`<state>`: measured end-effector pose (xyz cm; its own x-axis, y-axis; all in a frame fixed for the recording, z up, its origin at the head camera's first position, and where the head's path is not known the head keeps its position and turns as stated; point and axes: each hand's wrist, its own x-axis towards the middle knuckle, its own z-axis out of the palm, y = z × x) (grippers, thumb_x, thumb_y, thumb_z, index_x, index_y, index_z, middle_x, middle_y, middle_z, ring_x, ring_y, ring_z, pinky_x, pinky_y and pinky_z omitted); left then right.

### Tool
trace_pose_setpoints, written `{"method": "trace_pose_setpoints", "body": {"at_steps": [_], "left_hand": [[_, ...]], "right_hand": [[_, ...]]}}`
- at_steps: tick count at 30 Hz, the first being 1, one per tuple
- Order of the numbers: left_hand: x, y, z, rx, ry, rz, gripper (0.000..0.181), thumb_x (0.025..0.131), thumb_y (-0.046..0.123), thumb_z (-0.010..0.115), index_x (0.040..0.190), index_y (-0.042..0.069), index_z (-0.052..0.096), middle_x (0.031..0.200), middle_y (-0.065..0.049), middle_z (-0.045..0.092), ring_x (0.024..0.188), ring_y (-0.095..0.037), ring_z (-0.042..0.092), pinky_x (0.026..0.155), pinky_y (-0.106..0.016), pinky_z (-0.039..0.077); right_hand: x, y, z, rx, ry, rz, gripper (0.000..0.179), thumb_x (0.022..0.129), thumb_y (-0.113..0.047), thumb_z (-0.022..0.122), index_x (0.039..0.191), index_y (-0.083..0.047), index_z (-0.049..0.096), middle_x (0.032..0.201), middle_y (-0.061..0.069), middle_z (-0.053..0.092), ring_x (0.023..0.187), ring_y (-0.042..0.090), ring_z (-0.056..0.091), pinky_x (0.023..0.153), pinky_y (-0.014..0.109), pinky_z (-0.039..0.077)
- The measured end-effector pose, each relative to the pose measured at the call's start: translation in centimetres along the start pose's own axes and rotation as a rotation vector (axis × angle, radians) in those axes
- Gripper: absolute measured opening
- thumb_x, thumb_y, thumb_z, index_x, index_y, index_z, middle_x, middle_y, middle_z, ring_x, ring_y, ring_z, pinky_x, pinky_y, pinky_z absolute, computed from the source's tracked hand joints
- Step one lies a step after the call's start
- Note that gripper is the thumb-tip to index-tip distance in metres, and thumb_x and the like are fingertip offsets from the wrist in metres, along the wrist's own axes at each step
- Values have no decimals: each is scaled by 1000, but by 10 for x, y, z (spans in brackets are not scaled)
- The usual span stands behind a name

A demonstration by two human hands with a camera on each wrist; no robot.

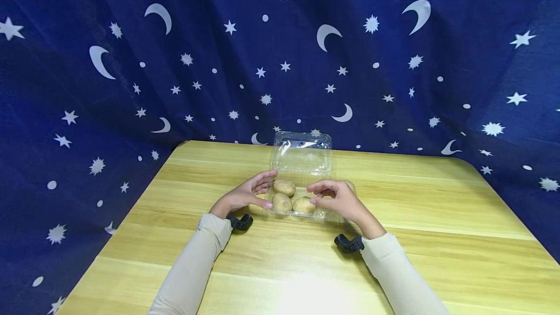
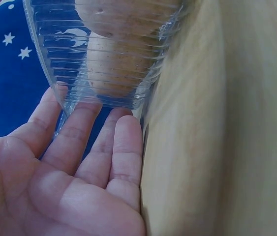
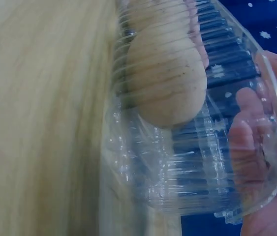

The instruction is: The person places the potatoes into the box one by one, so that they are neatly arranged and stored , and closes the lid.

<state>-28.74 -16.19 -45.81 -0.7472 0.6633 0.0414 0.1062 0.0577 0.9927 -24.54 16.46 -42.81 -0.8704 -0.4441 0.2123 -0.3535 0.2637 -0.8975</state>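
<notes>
On the table stands a clear plastic clamshell box [image 1: 302,157], its lid tilted up at the back. Three potatoes lie in its base: one at the back left [image 1: 284,187], one at the front left [image 1: 282,203] and one at the front middle [image 1: 303,204]. My left hand [image 1: 245,196] spans the box's left side, and its nearly straight fingers [image 2: 72,137] touch the ribbed wall. Over the box's right part is my right hand [image 1: 343,203], fingers loosely bent, with nothing seen between thumb and fingertips. Through the plastic, the right wrist view shows its fingers [image 3: 249,132] near a potato [image 3: 168,73].
Another potato [image 1: 351,186] shows partly behind my right hand. The wooden table [image 1: 262,271] extends around the box. A dark blue curtain [image 1: 297,72] with moons and stars hangs behind the table.
</notes>
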Motion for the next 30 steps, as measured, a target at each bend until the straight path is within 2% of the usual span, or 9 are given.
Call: {"method": "trace_pose_setpoints", "body": {"at_steps": [4,10,21,30], "left_hand": [[0,-2,1,3,-4,3,101,92,0,82,170,-3,19,178,-23,18,163,-44,19,134,-53,20],[0,-4,1,2,-4,6,101,92,2,83,170,-3,18,178,-23,18,163,-44,19,134,-53,20],[0,-5,0,3,-5,-1,103,92,6,85,171,-1,19,178,-22,19,163,-43,21,134,-52,21],[0,-5,-2,-4,-1,9,107,90,11,88,171,-1,19,178,-22,19,163,-43,20,134,-52,20]], "right_hand": [[-1,1,-2,78,18,14,32,94,4,78,124,14,71,122,30,73,98,13,70,89,22,60],[-2,0,-6,129,30,15,34,94,6,76,125,16,69,124,31,70,106,20,70,91,22,60],[-3,-3,-21,60,104,-48,31,94,8,75,123,16,69,126,34,70,107,22,72,91,21,60],[-4,-2,-35,-17,153,-55,30,95,7,76,124,14,70,127,32,71,105,26,73,91,21,60]]}}
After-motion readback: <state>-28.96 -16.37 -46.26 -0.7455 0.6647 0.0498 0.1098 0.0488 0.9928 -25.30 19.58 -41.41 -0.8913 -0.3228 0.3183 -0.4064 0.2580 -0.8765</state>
